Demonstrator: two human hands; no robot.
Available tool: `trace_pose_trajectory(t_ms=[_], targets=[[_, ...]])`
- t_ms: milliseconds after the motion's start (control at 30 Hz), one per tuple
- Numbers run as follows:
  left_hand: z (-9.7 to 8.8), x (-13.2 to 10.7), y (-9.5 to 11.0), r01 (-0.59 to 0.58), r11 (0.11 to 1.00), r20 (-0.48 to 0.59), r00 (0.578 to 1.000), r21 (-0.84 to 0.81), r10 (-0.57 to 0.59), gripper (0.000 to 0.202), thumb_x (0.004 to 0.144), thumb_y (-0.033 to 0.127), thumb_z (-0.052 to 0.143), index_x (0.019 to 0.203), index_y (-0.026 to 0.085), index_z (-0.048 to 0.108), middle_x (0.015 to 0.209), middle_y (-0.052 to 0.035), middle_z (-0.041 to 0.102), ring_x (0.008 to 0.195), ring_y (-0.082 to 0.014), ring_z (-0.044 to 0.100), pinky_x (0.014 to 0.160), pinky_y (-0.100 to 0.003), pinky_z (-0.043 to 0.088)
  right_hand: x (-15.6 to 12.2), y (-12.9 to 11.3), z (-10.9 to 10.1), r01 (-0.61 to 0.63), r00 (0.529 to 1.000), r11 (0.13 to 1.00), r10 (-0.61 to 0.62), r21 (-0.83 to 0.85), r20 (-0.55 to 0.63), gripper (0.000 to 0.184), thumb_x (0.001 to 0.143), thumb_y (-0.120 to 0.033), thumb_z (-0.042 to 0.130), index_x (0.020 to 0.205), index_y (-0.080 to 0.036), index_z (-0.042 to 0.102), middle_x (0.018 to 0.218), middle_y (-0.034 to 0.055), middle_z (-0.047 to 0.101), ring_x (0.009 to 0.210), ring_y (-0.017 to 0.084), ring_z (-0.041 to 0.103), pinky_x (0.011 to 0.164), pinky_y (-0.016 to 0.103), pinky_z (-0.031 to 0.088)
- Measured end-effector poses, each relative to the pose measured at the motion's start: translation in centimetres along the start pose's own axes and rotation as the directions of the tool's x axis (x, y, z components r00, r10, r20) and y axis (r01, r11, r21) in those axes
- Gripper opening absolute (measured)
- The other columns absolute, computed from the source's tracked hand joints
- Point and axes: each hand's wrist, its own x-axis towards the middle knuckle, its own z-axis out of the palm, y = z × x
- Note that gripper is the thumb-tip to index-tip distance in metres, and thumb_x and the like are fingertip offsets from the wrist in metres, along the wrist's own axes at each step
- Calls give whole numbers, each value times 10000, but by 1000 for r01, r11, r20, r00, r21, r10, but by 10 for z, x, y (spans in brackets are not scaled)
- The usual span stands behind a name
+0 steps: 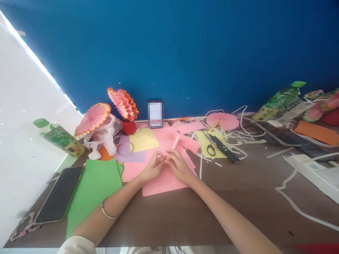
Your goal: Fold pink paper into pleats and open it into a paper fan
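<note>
My left hand and my right hand meet fingertip to fingertip over the pink paper sheets. Both are closed in a pinch on a small strip of pink paper, whose upper end sticks up past my fingers. A speck of orange shows between the fingertips; most of the held part is hidden. Just beyond lies a folded pink paper piece. Scissors and a black-handled cutter rest on yellow paper to the right.
Green paper and a phone lie at the left. Behind stand a pleated paper flower in a red pot and an upright phone. White paper strips, a bottle and a power strip occupy the right.
</note>
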Motion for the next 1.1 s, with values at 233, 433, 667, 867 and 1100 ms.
trace_pose_trajectory(t_ms=[233,433,667,867,1100], targets=[[-3,1,-5,14,999,-36,999,-39,-15,318,785,355,570,857,226,289,814,7,591,728,-107,504,715,-247,337,0,2,0,-10,997,998,14,64,-71,122,853,-256,436,764,-217,510,1146,72,474,1072,203,487,928,411,389],[-3,1,-6,-12,999,1,1000,-46,12,290,812,335,541,867,224,279,918,-26,605,726,-96,510,701,-239,348,-1,3,-2,51,999,999,-50,15,-16,81,845,-256,459,793,-223,511,1189,76,455,1141,212,435,960,424,368],[-6,2,-9,-2,999,-25,1000,-38,2,295,807,335,547,870,224,280,910,-32,606,749,-106,528,734,-259,365,0,-2,2,-19,999,998,20,58,-29,126,861,-230,399,754,-214,464,1208,87,427,1135,206,436,958,438,363],[-4,2,-7,-8,999,-29,1000,-39,7,303,800,338,554,859,224,279,905,-31,612,767,-114,542,771,-279,366,0,-4,5,-54,995,992,63,113,-75,137,857,-250,408,748,-212,483,1187,86,443,1117,202,456,953,418,362],[-2,2,-5,1,999,-57,998,-35,-3,310,792,335,566,858,224,285,923,-31,616,766,-109,545,770,-272,367,0,-2,5,-84,991,984,99,156,-95,159,855,-276,427,735,-212,508,1183,77,463,1130,197,446,966,407,344]])
